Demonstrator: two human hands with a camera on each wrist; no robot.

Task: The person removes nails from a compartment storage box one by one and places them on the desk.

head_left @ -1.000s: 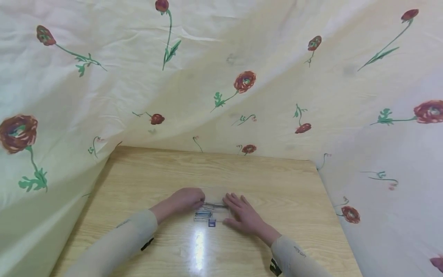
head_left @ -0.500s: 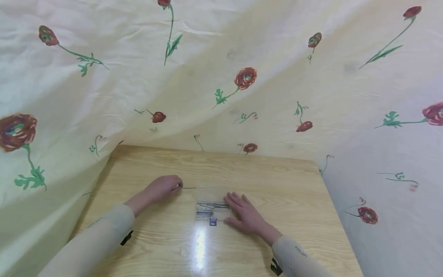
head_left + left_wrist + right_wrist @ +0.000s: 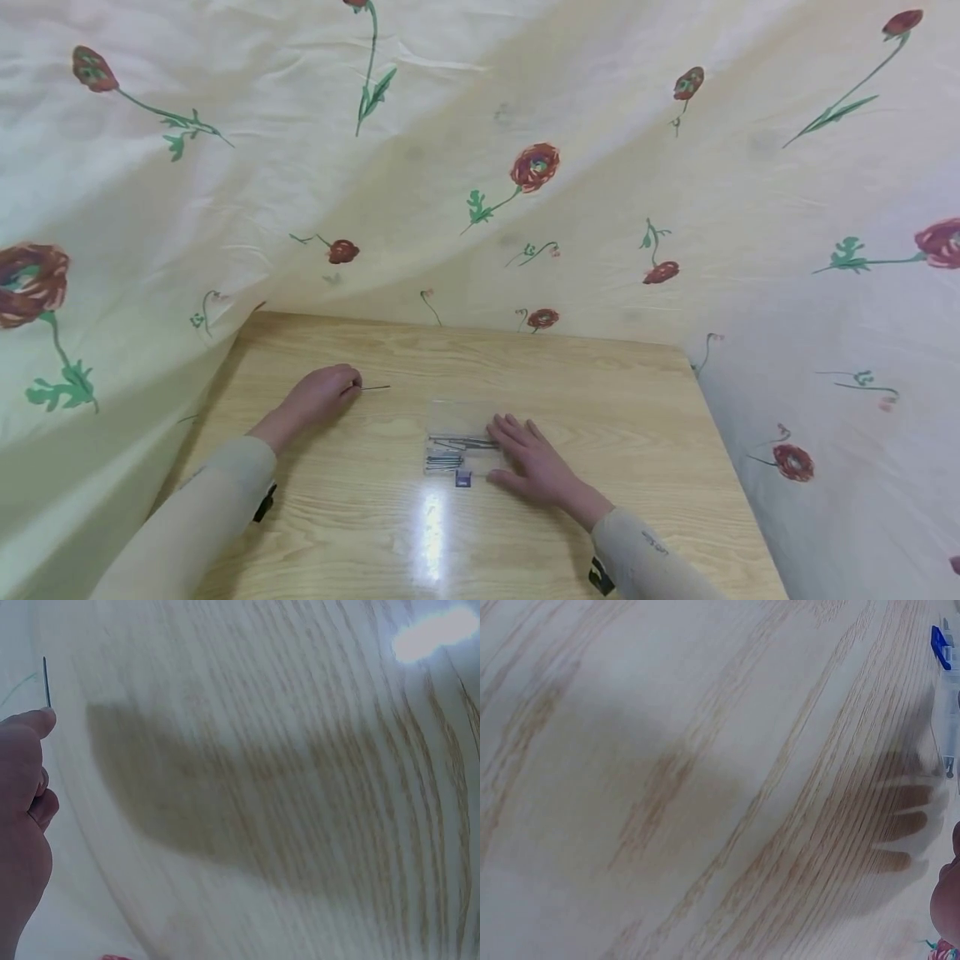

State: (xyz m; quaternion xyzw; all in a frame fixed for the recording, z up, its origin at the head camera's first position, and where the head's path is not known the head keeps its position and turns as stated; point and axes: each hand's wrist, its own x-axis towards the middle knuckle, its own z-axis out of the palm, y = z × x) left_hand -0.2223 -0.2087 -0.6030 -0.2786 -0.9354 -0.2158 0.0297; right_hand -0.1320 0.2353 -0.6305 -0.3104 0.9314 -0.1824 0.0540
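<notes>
My left hand [image 3: 318, 396] pinches one end of a thin dark metal rod [image 3: 377, 387] between thumb and finger, to the left of and beyond the box. In the left wrist view the rod [image 3: 46, 682] sticks out straight past the fingertips. A clear plastic box [image 3: 465, 412] lies with its lid swung back, holding several slim metal rods [image 3: 444, 462] in its compartments. The blue latch [image 3: 462, 479] is at its near edge. My right hand [image 3: 534, 467] lies with fingers extended at the box's right edge. Only part of that hand [image 3: 946, 904] shows in the right wrist view.
The wood-grain table [image 3: 337, 517] carries a bright light reflection in front of the box. A cream cloth with printed red flowers [image 3: 420, 192] hangs along the back and both sides of the table.
My left hand has come away from the box, moving left and farther back with the rod drawn out in its fingers. The right hand has stayed at the box's right edge.
</notes>
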